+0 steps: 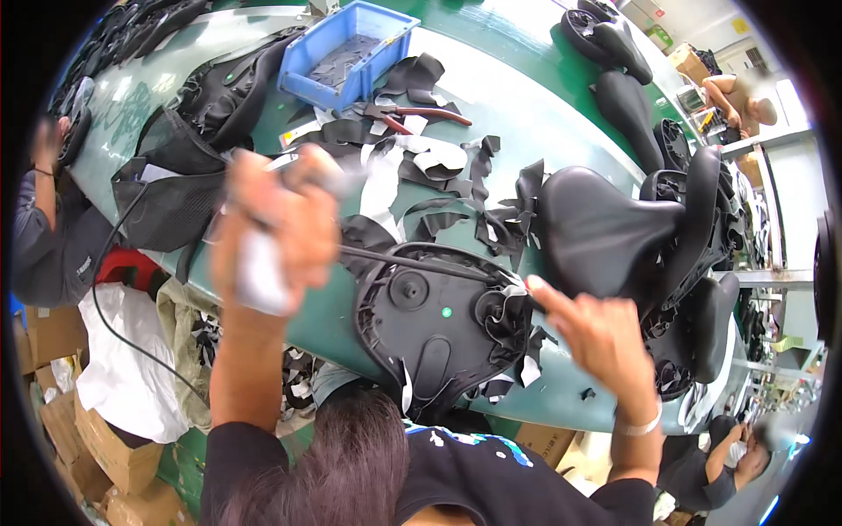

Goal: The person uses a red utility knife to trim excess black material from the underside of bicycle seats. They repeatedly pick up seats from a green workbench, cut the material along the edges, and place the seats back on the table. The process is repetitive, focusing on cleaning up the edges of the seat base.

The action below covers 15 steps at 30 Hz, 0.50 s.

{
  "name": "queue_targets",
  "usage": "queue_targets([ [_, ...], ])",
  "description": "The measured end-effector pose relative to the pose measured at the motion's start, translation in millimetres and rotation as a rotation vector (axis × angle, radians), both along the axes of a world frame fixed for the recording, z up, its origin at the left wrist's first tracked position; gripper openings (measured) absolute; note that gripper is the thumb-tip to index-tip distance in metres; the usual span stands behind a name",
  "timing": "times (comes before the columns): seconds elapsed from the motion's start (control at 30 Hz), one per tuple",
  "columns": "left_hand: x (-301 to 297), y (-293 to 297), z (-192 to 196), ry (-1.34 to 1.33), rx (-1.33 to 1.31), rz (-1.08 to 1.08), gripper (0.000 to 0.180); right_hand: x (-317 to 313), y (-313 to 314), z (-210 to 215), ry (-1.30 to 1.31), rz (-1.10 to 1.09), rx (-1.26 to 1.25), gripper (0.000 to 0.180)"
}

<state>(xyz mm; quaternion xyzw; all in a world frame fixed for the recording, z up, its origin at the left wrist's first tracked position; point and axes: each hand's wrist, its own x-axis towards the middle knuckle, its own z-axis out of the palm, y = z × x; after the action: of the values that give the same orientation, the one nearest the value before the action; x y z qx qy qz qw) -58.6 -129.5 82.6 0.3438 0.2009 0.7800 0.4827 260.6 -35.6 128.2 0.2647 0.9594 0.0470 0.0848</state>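
Head view: the left hand, blurred, is clenched round a pale tool above the green table. The right hand pinches black cover material at the rim of an upturned saddle lying at the table's near edge. Finished saddles sit just right.
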Motion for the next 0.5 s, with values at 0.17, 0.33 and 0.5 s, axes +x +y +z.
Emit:
queue_targets([
  [0.17, -18.6, 46.2, 0.0, 0.864, -0.069, -0.053, 0.038, -3.0, -43.2, -7.1, 0.064, -0.264, -0.089, 0.052],
  [0.33, 24.6, 67.9, -20.9, 1.681, -0.027, -0.083, 0.037, -19.4, -0.2, 7.5, 0.042, -0.12, -0.101, 0.046],
  [0.5, 38.2, 54.3, -34.9, 0.843, -0.101, -0.499, 0.03, -27.9, 21.9, 1.4, 0.215, -0.054, -0.337, 0.045],
])
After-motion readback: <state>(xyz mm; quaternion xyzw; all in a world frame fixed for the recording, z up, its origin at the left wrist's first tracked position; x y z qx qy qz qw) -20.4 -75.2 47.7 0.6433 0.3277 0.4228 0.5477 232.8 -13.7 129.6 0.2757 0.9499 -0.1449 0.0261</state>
